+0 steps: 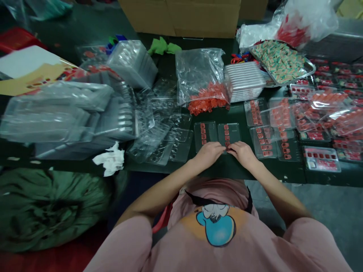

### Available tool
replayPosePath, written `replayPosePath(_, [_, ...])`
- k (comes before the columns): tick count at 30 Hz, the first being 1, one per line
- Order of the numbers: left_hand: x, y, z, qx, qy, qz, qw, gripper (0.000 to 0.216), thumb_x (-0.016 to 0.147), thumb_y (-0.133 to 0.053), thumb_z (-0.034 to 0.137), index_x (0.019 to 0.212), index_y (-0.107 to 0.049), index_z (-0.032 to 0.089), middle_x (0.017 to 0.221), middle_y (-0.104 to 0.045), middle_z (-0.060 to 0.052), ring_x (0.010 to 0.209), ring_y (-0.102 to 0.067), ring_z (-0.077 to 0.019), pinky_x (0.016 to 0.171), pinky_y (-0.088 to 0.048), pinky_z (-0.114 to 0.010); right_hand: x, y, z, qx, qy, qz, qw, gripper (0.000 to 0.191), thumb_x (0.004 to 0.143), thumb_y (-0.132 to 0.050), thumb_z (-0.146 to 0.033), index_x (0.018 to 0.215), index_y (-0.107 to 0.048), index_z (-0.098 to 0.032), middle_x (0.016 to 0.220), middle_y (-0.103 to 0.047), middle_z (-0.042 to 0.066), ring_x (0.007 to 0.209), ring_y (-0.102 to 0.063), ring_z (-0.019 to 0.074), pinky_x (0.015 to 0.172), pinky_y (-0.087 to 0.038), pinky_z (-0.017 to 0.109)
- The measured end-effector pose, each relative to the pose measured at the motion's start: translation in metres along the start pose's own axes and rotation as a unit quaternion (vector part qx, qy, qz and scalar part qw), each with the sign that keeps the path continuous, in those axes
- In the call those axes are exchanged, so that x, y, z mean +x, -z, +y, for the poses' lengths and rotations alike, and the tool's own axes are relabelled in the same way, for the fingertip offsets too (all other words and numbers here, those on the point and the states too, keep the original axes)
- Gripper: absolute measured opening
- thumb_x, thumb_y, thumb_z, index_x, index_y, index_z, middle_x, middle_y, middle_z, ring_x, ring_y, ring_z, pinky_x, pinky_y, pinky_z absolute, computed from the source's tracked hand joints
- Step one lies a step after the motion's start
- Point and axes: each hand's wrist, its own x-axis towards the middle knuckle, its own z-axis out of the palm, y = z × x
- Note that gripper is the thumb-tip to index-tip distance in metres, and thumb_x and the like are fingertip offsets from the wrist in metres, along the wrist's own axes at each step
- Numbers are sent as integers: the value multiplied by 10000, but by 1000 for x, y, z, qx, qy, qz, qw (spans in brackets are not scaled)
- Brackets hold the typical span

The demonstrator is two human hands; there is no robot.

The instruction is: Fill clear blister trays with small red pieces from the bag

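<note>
My left hand (209, 153) and my right hand (241, 152) meet fingertip to fingertip at the near edge of a clear blister tray (233, 132) that holds a column of small red pieces. Both hands have curled, pinching fingers; what they pinch is too small to make out. A second clear tray (208, 133) with red pieces lies just left of the first, beyond my left hand. Behind both trays stands an open plastic bag of loose red pieces (208, 101).
Stacks of empty clear trays (85, 109) fill the left of the green table (238, 170). Filled trays (320, 124) are piled at the right. A metal tray of wrapped items (280, 60), cardboard boxes (184, 17) and crumpled white tissue (110, 160) are also here.
</note>
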Motion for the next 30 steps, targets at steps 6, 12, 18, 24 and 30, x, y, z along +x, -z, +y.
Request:
replayPosePath(6, [0, -21, 19, 84, -37, -41, 995, 241, 957, -472, 192, 906, -701, 141, 846, -665, -94, 783, -623, -190, 746, -486, -331, 3, 4, -5, 10, -18, -4, 1000, 108, 832, -691, -171, 934, -659, -188, 873, -706, 82, 812, -641, 214, 764, -489, 341])
replayPosePath(12, [12, -4, -1, 47, -39, -33, 998, 251, 954, -492, 224, 897, -727, 160, 849, -679, -79, 813, -634, -176, 750, -489, -293, 56, 41, 13, 88, -57, 38, 994, 69, 856, -659, -207, 925, -668, -204, 828, -707, 32, 772, -663, 178, 736, -489, 285])
replayPosePath(18, [63, 37, -70, 54, 108, 63, 991, 183, 859, -625, 212, 989, -743, 162, 976, -716, -93, 903, -657, -210, 838, -507, -338, 156, 44, 56, -56, -119, 62, 989, 290, 855, -562, -67, 1110, -669, -154, 1130, -651, 144, 961, -641, 239, 865, -478, 351])
replayPosePath(24, [63, 64, -81, 11, 127, 109, 986, 187, 845, -637, 224, 990, -747, 178, 981, -728, -62, 934, -660, -193, 906, -495, -347, 176, 33, 66, -112, -155, 10, 982, 217, 832, -591, -77, 1026, -678, -123, 1128, -619, 165, 914, -636, 254, 828, -482, 368])
replayPosePath(30, [-13, 66, -45, -65, 158, 195, 966, 221, 893, -580, 276, 1010, -740, 176, 986, -731, -59, 906, -664, -166, 858, -520, -314, 137, 35, 42, 32, -76, 61, 995, 186, 812, -627, -119, 990, -670, -154, 901, -642, 73, 809, -606, 193, 820, -481, 333])
